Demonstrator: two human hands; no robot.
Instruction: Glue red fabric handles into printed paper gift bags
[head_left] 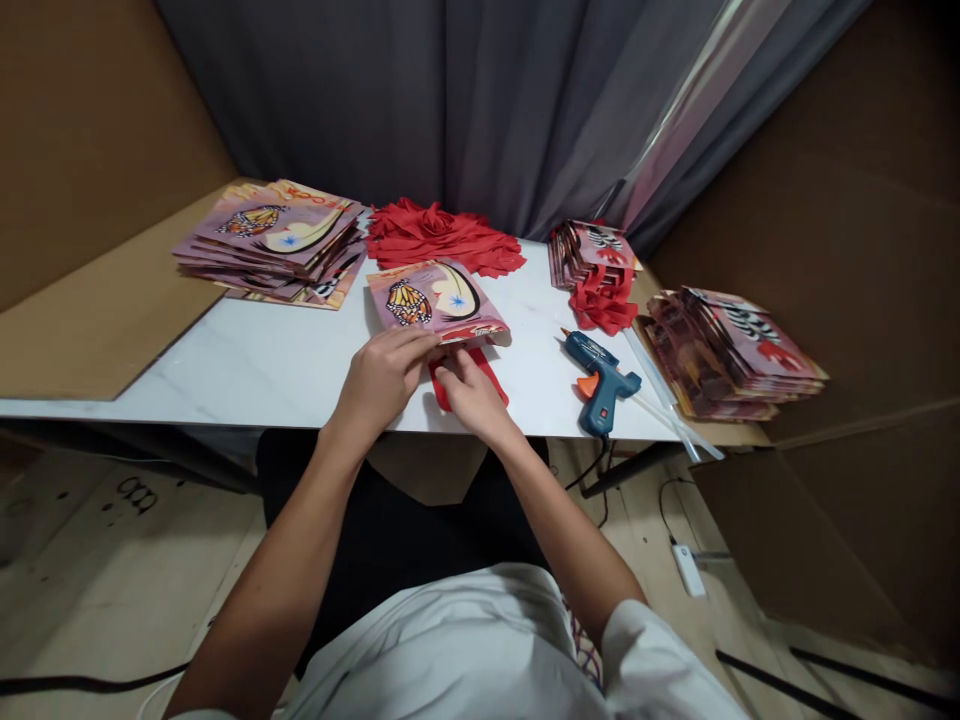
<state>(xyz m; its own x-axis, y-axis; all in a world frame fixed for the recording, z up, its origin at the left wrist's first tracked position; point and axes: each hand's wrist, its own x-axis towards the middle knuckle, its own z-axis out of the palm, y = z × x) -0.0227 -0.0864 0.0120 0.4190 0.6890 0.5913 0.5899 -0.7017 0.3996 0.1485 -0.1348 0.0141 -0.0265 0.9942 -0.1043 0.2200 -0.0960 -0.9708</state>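
Note:
A printed paper bag with a butterfly picture [435, 300] lies flat on the white table [262, 365], its mouth toward me. My left hand [382, 375] pinches the bag's near edge with its fingers closed. My right hand [469, 392] rests on a red cut piece [491, 372] that sticks out from under the bag's mouth, fingers pressed together on it.
A blue glue gun [602, 381] lies to the right with clear glue sticks [664, 400] beside it. A stack of butterfly bags [274, 240] sits at the back left, a heap of red pieces [442, 238] at the back middle, and more stacks [731, 350] on the right.

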